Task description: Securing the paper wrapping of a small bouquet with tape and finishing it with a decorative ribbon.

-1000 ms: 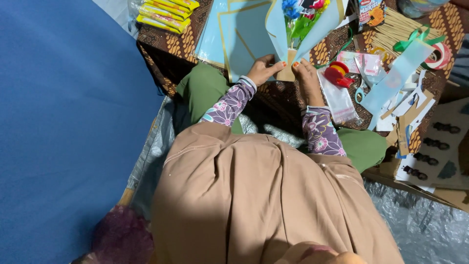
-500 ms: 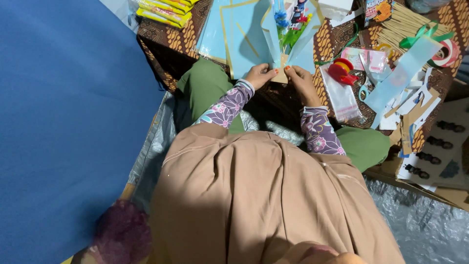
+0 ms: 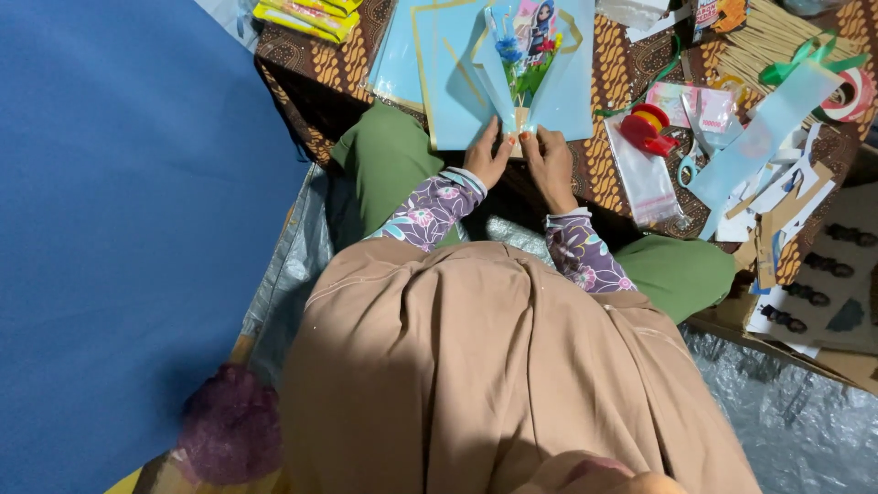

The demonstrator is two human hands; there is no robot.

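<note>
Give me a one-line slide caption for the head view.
Both hands, left hand and right hand, pinch a small bouquet's base on light-blue paper.

A big blue mat (image 3: 119, 229) covers the whole left side of the floor. Next to it lies a shiny silver sheet (image 3: 293, 265), crinkled, and more of it shows at the lower right (image 3: 786, 421). A low tabletop stands at the top, spread with a brown cloth with a yellow pattern (image 3: 315, 78). A piece of brown cardboard (image 3: 823, 361) lies on the right. A fuzzy purple thing (image 3: 229, 425) sits at the bottom left. The light is soft and even.
</note>
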